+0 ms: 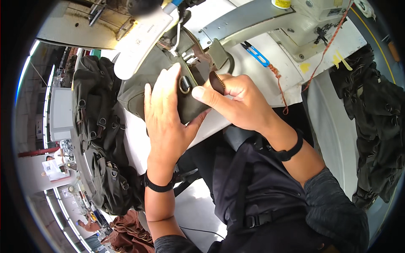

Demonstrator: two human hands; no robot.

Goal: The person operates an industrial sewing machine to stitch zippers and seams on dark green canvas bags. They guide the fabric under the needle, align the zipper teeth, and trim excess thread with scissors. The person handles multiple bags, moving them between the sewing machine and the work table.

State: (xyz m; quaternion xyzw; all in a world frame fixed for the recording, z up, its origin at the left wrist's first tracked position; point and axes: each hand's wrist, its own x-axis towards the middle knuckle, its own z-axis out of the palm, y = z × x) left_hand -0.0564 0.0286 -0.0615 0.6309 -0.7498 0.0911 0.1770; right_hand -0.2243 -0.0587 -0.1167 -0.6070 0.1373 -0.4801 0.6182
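Observation:
An olive-green fabric bag piece [141, 95] lies under the head of a sewing machine [249, 27]. My left hand [164, 114] rests flat on it, fingers stretched toward the needle area and thumb spread along the near edge. My right hand [242, 103] is closed, its fingers pinching a curled brown zipper end [217, 83] with teeth along its edge. Between the two hands, a small black fitting with a brass-coloured ring [184, 84] sits on the fabric. The presser foot [190, 57] is just beyond my left fingertips; the needle point is hard to make out.
Blue-handled thread snips [256, 55] lie on the white table, tied to an orange braided cord [276, 78]. Dark green bags with metal rings [99, 122] are heaped at left, and more dark pieces [371, 126] hang at right. Reddish-brown pieces [128, 234] lie lower left.

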